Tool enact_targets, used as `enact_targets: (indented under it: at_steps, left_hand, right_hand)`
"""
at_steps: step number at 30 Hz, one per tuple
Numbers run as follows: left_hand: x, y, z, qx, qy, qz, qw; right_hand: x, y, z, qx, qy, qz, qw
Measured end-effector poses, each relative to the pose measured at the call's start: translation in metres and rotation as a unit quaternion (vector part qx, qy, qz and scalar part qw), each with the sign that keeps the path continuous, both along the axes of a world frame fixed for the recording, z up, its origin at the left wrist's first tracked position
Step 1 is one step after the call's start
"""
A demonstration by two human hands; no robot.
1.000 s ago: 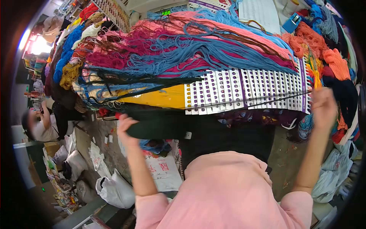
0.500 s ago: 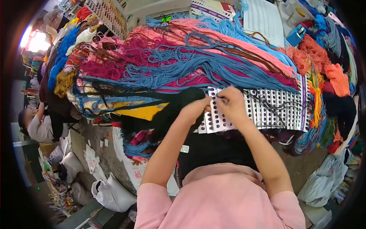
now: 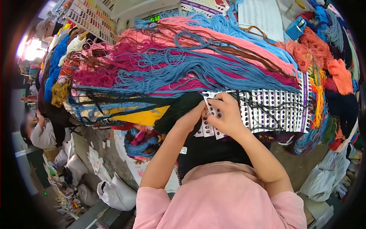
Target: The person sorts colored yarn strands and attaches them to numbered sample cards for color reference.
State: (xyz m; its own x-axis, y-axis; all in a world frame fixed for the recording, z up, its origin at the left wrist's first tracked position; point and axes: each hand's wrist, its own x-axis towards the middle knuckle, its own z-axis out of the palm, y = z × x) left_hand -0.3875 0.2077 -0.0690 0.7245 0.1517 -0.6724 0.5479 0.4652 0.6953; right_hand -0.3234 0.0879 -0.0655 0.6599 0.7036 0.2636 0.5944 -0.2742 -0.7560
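Observation:
My left hand (image 3: 191, 117) is closed round a thick skein of black thread (image 3: 176, 110) at the front edge of the table. Its fingertips meet the left end of a row of white thread cards (image 3: 263, 110) punched with round holes. Over the nearest card (image 3: 209, 129) curves my right hand (image 3: 228, 116), thumb and forefinger apart, with card holes showing between them. Whether a fine thread lies at its fingertips I cannot make out. Dark strands hang from several holes further right along the cards.
Long blue thread (image 3: 213, 68), magenta and pink thread cover the table behind the cards. A printed sheet (image 3: 260, 19) and a blue box (image 3: 296, 28) lie at the back. Another person (image 3: 44, 131) is at far left. A white sack (image 3: 118, 192) stands on the floor.
My right thumb and forefinger have parted from a pinch above the card. The left hand keeps hold of the black skein, which now sits more bunched. The view has shifted slightly.

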Motion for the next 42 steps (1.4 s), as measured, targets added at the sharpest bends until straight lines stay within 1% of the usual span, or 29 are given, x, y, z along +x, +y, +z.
enact_targets:
  at_steps: [3,4,6,8,9,10,11,12,13,14,15,17,18,19,21,22,25,26,27,28,29,31,33,35,36,39,40,41,42]
  left_hand:
    - [-0.012,0.012,0.004,-0.017,0.013,0.066,0.998]
    - [-0.019,0.019,0.012,-0.151,-0.039,0.139,0.978]
    - [-0.035,0.036,0.013,-0.339,-0.106,0.146,0.923]
    - [-0.039,0.041,0.008,-0.399,-0.139,0.115,0.899]
    - [-0.030,0.041,0.014,-0.376,-0.140,0.069,0.913]
    - [-0.023,0.039,0.019,-0.352,-0.142,0.022,0.925]
    - [-0.014,0.031,0.023,-0.213,-0.056,-0.040,0.975]
    - [-0.004,0.020,0.026,-0.066,0.033,-0.101,0.992]
    - [0.001,0.014,0.028,0.082,0.121,-0.160,0.976]
    - [-0.003,0.017,0.008,0.074,0.041,-0.166,0.983]
    - [-0.006,0.020,0.016,0.091,0.048,-0.106,0.989]
    - [-0.016,0.034,0.042,0.125,0.062,0.011,0.990]
    - [-0.028,0.053,0.048,0.122,0.032,-0.048,0.991]
    - [-0.041,0.074,0.054,0.118,0.001,-0.105,0.987]
    - [-0.053,0.098,0.075,0.089,0.030,-0.050,0.994]
    - [-0.052,0.090,0.080,0.127,-0.004,-0.056,0.990]
    - [-0.038,0.077,0.078,0.108,0.009,-0.061,0.992]
    - [-0.033,0.071,0.069,0.103,-0.027,-0.036,0.994]
    - [-0.028,0.066,0.064,0.115,-0.065,-0.042,0.990]
    - [-0.024,0.059,0.054,0.057,-0.053,-0.014,0.997]
    - [-0.019,0.050,0.045,-0.003,-0.041,0.014,0.999]
    - [-0.005,0.030,0.031,-0.037,-0.060,-0.009,0.997]
    - [0.007,0.013,0.010,-0.090,-0.086,-0.041,0.991]
    - [0.015,-0.001,-0.004,-0.107,-0.103,-0.020,0.989]
    - [0.016,0.001,-0.006,-0.112,-0.092,-0.038,0.989]
    - [0.010,0.019,0.003,-0.107,-0.082,0.032,0.990]
    - [0.005,0.028,0.009,-0.133,-0.099,0.058,0.984]
    - [-0.001,0.033,0.018,-0.136,-0.096,0.095,0.981]
    - [-0.007,0.040,0.023,-0.116,-0.085,0.081,0.986]
  right_hand:
    - [-0.003,-0.001,0.003,0.008,0.008,-0.030,0.999]
    - [-0.004,-0.001,0.001,0.012,0.010,-0.034,0.999]
    - [-0.005,-0.003,-0.002,0.004,0.042,-0.039,0.998]
    - [0.001,-0.003,-0.006,0.035,0.087,-0.020,0.995]
    - [0.002,-0.003,-0.007,0.049,0.108,-0.008,0.993]
    - [0.000,-0.003,-0.003,0.096,0.231,-0.027,0.968]
    - [-0.001,-0.002,-0.002,0.118,0.274,-0.042,0.954]
    - [0.000,-0.002,-0.002,0.139,0.316,-0.058,0.937]
    - [0.000,-0.002,-0.003,0.161,0.357,-0.076,0.917]
    - [0.001,0.001,-0.011,0.162,0.260,-0.078,0.949]
    - [0.003,0.000,-0.005,0.081,0.181,-0.054,0.979]
    - [-0.005,0.004,0.001,-0.036,0.052,-0.053,0.997]
    - [-0.007,0.008,0.006,-0.046,0.109,-0.057,0.991]
    - [-0.008,0.011,0.007,-0.073,0.115,-0.060,0.989]
    - [-0.001,0.009,-0.004,-0.054,0.106,-0.047,0.992]
    - [-0.001,0.009,-0.005,-0.058,0.099,-0.055,0.992]
    - [-0.010,0.012,0.002,-0.079,0.090,-0.055,0.991]
    - [-0.011,0.012,0.007,-0.086,0.088,-0.051,0.991]
    - [-0.012,0.011,0.015,-0.094,0.086,-0.049,0.991]
    - [-0.014,0.008,0.026,-0.138,0.085,-0.050,0.986]
    - [-0.014,0.006,0.031,-0.126,0.038,-0.064,0.989]
    - [-0.015,0.001,0.038,-0.104,-0.057,-0.088,0.989]
    - [-0.013,-0.004,0.046,-0.073,-0.048,-0.110,0.990]
    - [-0.007,-0.010,0.048,-0.060,-0.069,-0.117,0.989]
    - [-0.005,-0.012,0.046,-0.077,-0.064,-0.118,0.988]
    - [-0.005,-0.009,0.034,-0.098,-0.033,-0.080,0.991]
    - [-0.008,-0.004,0.031,-0.107,-0.005,-0.082,0.991]
    - [-0.011,0.001,0.027,-0.107,-0.018,-0.081,0.991]
    - [-0.014,0.007,0.024,-0.108,-0.030,-0.077,0.991]
